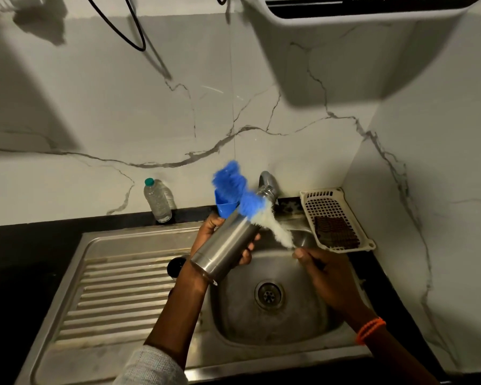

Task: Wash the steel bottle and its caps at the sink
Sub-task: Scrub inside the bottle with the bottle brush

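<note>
**A:** Your left hand (pixel 222 240) is wrapped round the steel bottle (pixel 228 245), holding it tilted over the sink (pixel 139 245), mouth pointing up and away toward the tap (pixel 268 180). Your right hand (pixel 321 269) is clenched on the handle of the bottle brush (pixel 250 202), just right of the bottle, and the blurred blue and white bristles lie across the bottle's neck, not inside it.

**B:** So what can go wrong for you here?

**A:** The bottle looks wet and smooth, and you hold it by the body only. I judge that a hard push of the brush at the neck could twist it out of your fingers and drop it into the basin below.

**B:** Anything near the bottle to mind?

**A:** A blue cup (pixel 225 205) sits just behind the bottle, touching or nearly touching your left fingers; a wide brush stroke could knock it off the ledge. A dark cap (pixel 176 266) lies just left of the bottle's base; your left forearm could sweep it away.
</note>
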